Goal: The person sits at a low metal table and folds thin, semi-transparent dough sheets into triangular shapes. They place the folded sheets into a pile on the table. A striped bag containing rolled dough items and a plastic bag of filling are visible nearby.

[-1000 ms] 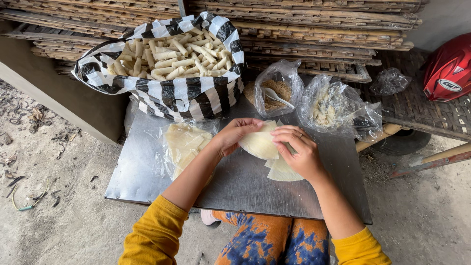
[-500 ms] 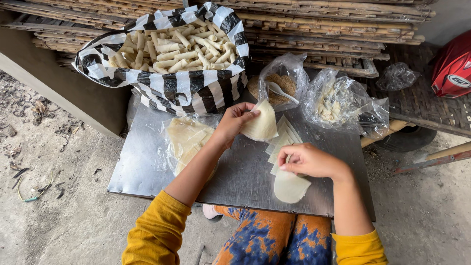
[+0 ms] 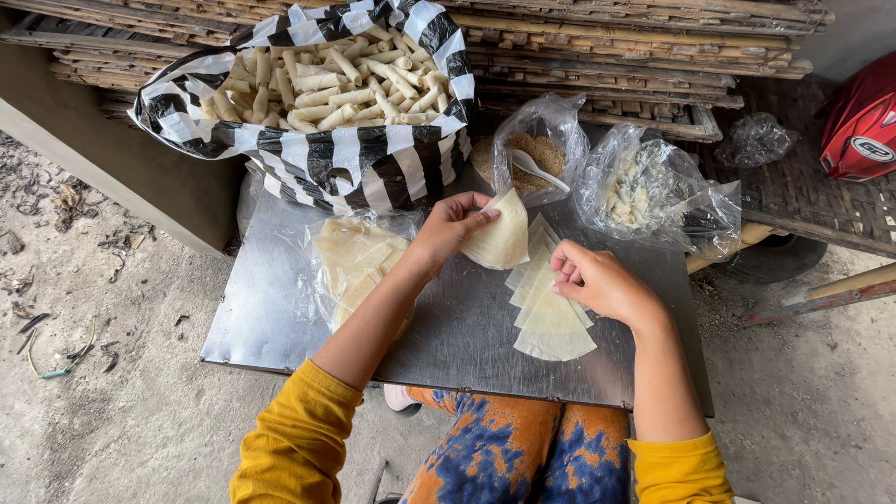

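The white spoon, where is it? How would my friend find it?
Start at the big black-and-white striped bag full of rolls. Right of it stands a clear bag of brown crumbs. The white spoon lies inside it, the only utensil here.

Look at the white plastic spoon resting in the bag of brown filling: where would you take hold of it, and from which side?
Probably by the handle end of the white spoon, which angles out toward the right over the rim of the clear bag. Its bowl lies in the brown filling, so the right hand could come from the right, from above the stack of wrappers.
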